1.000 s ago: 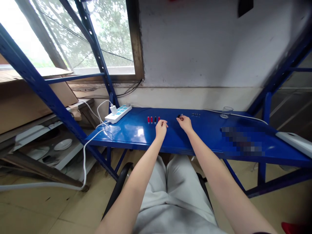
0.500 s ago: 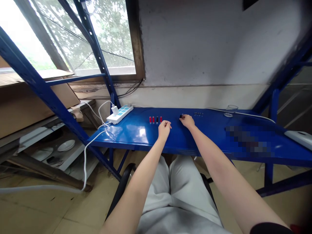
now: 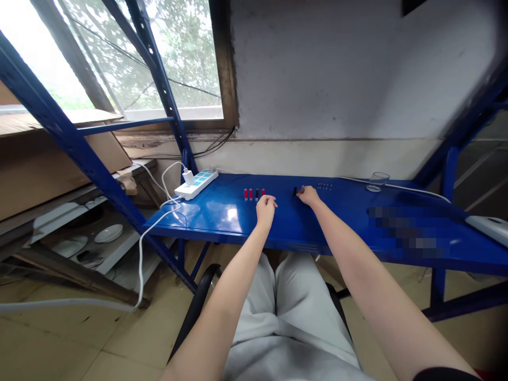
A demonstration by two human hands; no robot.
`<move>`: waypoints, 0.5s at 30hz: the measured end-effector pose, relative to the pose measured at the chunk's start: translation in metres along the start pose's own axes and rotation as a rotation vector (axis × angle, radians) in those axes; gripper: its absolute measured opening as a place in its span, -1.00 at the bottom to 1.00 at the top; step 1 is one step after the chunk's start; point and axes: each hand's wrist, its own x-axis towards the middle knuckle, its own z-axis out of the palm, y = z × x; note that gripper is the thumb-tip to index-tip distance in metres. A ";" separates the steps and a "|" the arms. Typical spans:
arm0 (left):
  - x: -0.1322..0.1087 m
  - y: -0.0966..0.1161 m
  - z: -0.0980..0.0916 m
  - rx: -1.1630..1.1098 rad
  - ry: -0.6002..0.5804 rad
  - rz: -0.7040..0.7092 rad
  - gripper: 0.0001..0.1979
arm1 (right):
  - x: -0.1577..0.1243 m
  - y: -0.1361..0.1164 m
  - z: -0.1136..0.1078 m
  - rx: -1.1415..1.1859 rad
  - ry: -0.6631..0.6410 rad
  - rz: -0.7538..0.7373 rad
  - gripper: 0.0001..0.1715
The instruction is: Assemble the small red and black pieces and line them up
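Observation:
My left hand (image 3: 265, 210) hovers over the blue table (image 3: 214, 214) with curled fingers drawn together; what they hold, if anything, is hidden. Just beyond it is a row of small pieces with pale lower ends: a red piece (image 3: 245, 194), a second red piece (image 3: 251, 194), a black piece (image 3: 257, 194) and a third red piece (image 3: 263, 191), partly covered by the hand. My right hand (image 3: 308, 195) rests low over the table, fingertips pinched beside another small black piece (image 3: 295, 191). Whether anything sits between those fingertips is too small to tell.
Several tiny metallic pieces (image 3: 325, 186) lie right of my right hand. A clear glass (image 3: 377, 182) stands near the wall. At the left end is a white power strip (image 3: 197, 184) with a plug and cable. A blurred-out dark object (image 3: 405, 230) lies to the right.
My right hand has shifted slightly right, and more of the small black piece by its fingertips now shows. My left hand has barely moved.

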 end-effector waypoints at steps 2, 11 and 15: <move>0.002 0.001 -0.001 -0.057 0.075 -0.035 -0.85 | -0.001 -0.002 0.000 0.000 -0.010 0.020 -0.86; 0.005 0.011 -0.007 -0.271 0.369 -0.162 -0.85 | -0.004 0.005 -0.017 0.047 -0.126 0.050 -0.55; 0.004 0.012 -0.008 -0.320 0.417 -0.177 -0.87 | -0.024 0.008 -0.030 0.094 -0.108 -0.017 -0.66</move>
